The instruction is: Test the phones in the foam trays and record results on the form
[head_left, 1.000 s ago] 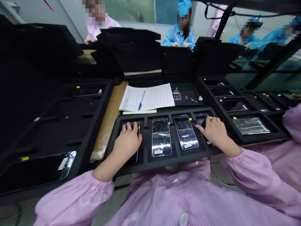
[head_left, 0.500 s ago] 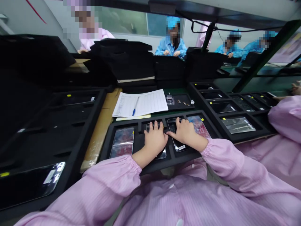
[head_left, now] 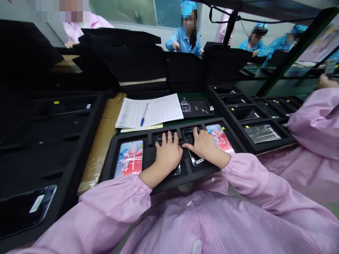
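Four smartphones [head_left: 129, 158] sit side by side in a black foam tray [head_left: 148, 160] on the tabletop [head_left: 192, 96]. The left hand [head_left: 168, 153] lies flat over the second phone [head_left: 174, 170], and the right hand [head_left: 203, 144] over the third phone [head_left: 189, 135]. Both grips are open, fingers spread on the glass, with nothing clenched. The leftmost phone [head_left: 129, 158] and the rightmost phone [head_left: 219, 138] show lit screens with large clock digits. Beyond the tray lie a printed sheet [head_left: 164, 109] and a blue pen [head_left: 144, 114]; another foam tray [head_left: 267, 146] stands to the right.
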Demonstrator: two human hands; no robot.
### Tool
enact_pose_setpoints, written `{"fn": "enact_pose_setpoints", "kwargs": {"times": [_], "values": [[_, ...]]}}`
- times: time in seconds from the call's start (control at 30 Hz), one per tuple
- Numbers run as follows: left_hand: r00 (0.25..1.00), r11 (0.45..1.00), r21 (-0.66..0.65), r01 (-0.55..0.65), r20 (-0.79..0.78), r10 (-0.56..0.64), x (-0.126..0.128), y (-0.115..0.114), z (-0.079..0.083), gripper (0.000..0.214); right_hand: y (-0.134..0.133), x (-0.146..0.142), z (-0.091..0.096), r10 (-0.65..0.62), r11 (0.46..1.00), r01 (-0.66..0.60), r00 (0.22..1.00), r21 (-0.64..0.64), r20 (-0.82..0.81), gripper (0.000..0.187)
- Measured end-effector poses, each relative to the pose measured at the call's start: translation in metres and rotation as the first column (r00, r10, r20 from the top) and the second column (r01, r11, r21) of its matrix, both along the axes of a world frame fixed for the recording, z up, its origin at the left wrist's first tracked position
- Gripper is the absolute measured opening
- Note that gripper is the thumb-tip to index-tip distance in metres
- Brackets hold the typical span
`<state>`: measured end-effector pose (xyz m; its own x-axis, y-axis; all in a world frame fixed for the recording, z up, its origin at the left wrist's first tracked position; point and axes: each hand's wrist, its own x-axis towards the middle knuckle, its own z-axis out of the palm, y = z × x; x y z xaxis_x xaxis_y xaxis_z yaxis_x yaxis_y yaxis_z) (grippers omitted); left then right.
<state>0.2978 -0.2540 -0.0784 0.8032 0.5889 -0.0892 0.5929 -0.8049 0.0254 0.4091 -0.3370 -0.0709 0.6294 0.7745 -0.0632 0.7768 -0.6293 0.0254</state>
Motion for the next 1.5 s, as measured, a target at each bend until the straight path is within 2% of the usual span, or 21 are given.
{"fn": "enact_pose_setpoints", "kwargs": {"times": [0.1,0.2,0.27,0.33,0.43,0.5,0.57,0.63,0.73,0.8,0.87,0.9,1.0,1.03,1.1,1.13,1.2,1.3,1.37,1.43,1.5], "values": [[1.0,0.999,-0.04,0.03,-0.006,-0.03,-0.035,-0.004,0.012,0.063,-0.032,0.007,0.004,0.104,0.992,-0.102,0.994,0.07,-0.016,0.087],[0.997,0.984,-0.158,0.081,0.017,-0.079,-0.092,-0.011,0.02,0.065,-0.085,0.012,0.0,0.268,0.95,-0.258,0.963,0.177,-0.037,0.081],[0.992,0.962,-0.24,0.126,0.014,-0.127,-0.123,-0.013,0.02,0.065,-0.113,0.013,-0.007,0.402,0.903,-0.372,0.908,0.216,-0.116,0.081],[0.99,0.949,-0.283,0.138,0.0,-0.144,-0.134,-0.01,0.016,0.063,-0.123,0.014,-0.013,0.478,0.871,-0.435,0.859,0.229,-0.185,0.083],[0.995,0.954,-0.285,0.09,-0.02,-0.1,-0.113,0.008,0.012,0.06,-0.101,0.026,-0.016,0.441,0.893,-0.402,0.871,0.202,-0.217,0.084],[0.998,0.963,-0.262,0.055,-0.012,-0.06,-0.091,0.025,0.014,0.059,-0.078,0.039,-0.016,0.342,0.931,-0.306,0.921,0.197,-0.184,0.078],[0.999,0.979,-0.202,0.027,0.049,-0.017,-0.081,0.041,0.017,0.06,-0.065,0.053,-0.015,0.25,0.943,-0.211,0.96,0.259,-0.126,0.07],[0.988,0.988,-0.152,0.025,0.154,-0.001,-0.089,0.05,0.018,0.062,-0.069,0.063,-0.018,0.21,0.915,-0.166,0.974,0.368,-0.081,0.067],[0.942,0.995,-0.096,0.037,0.334,-0.003,-0.128,0.052,0.01,0.06,-0.101,0.063,-0.026,0.18,0.854,-0.122,0.981,0.505,-0.067,0.064],[0.903,0.999,-0.041,-0.003,0.429,0.021,-0.155,0.047,0.002,0.056,-0.123,0.055,-0.029,0.141,0.824,-0.08,0.988,0.561,-0.066,0.06],[0.878,1.0,-0.007,-0.002,0.479,0.005,-0.172,0.04,-0.005,0.056,-0.134,0.042,-0.029,0.196,0.805,-0.135,0.98,0.578,-0.045,0.053],[0.872,0.999,0.008,0.031,0.489,-0.031,-0.175,0.036,-0.006,0.057,-0.134,0.035,-0.026,0.278,0.802,-0.215,0.96,0.557,-0.031,0.049],[0.845,0.985,0.057,0.164,0.507,-0.17,-0.168,0.028,-0.004,0.059,-0.117,0.023,-0.017,0.551,0.773,-0.49,0.833,0.404,-0.043,0.042],[0.835,0.98,0.068,0.185,0.515,-0.193,-0.165,0.027,-0.003,0.057,-0.109,0.022,-0.016,0.562,0.78,-0.51,0.826,0.363,-0.045,0.042],[0.827,0.981,0.074,0.178,0.53,-0.189,-0.16,0.027,0.0,0.051,-0.095,0.024,-0.017,0.455,0.832,-0.424,0.891,0.359,-0.002,0.046],[0.827,0.985,0.067,0.161,0.536,-0.172,-0.16,0.027,0.001,0.047,-0.091,0.026,-0.019,0.377,0.846,-0.355,0.926,0.398,0.025,0.049],[0.828,0.993,0.042,0.109,0.549,-0.114,-0.165,0.028,-0.001,0.042,-0.09,0.03,-0.026,0.282,0.824,-0.261,0.959,0.504,0.036,0.05],[0.819,1.0,-0.005,-0.027,0.573,0.025,-0.179,0.03,-0.007,0.039,-0.098,0.031,-0.035,0.287,0.749,-0.216,0.958,0.627,-0.012,0.045],[0.806,0.988,-0.035,-0.148,0.574,0.141,-0.185,0.033,-0.01,0.038,-0.1,0.032,-0.035,0.271,0.722,-0.17,0.961,0.671,-0.047,0.043],[0.782,0.966,-0.054,-0.253,0.577,0.237,-0.185,0.036,-0.009,0.039,-0.094,0.034,-0.032,0.291,0.722,-0.157,0.953,0.674,-0.09,0.047],[0.769,0.956,-0.068,-0.287,0.578,0.272,-0.18,0.041,-0.003,0.04,-0.082,0.039,-0.027,0.34,0.753,-0.185,0.931,0.632,-0.132,0.052]]}}
